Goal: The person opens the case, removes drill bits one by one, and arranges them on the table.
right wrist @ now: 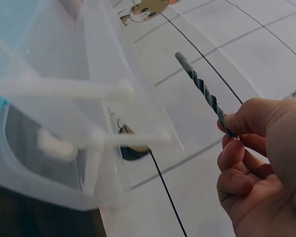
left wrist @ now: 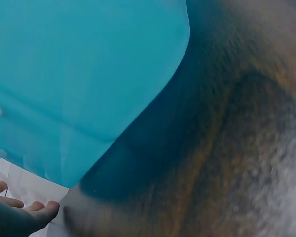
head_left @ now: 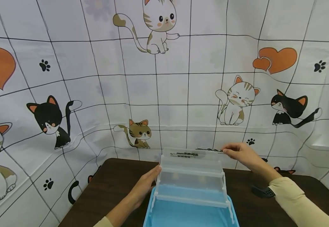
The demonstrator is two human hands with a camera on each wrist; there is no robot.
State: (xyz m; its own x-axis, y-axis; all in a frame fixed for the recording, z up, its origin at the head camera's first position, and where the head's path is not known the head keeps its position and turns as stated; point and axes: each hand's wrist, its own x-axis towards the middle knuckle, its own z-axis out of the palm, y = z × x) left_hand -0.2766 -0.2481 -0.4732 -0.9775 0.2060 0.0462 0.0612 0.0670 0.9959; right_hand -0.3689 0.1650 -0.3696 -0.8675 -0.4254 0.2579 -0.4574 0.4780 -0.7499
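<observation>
My right hand (head_left: 247,156) pinches a dark twist drill bit (head_left: 210,149) between thumb and fingers, just over the right end of the top tray. In the right wrist view the drill bit (right wrist: 207,94) points away from the fingertips, its smooth shank outermost. Several more drill bits (head_left: 184,154) lie in the translucent top tray (head_left: 191,165) of a blue box (head_left: 193,217) with raised, tiered trays. At that tray's left edge, my left hand (head_left: 143,187) touches its side with fingers extended; in the left wrist view its fingers (left wrist: 44,213) look straight and loose.
A lower translucent tray (head_left: 193,181) hangs on white link arms (head_left: 224,186) above the box's base. The box stands on a dark brown table (head_left: 119,176). Close behind the table hangs a white sheet (head_left: 173,116) with cat prints and a grid.
</observation>
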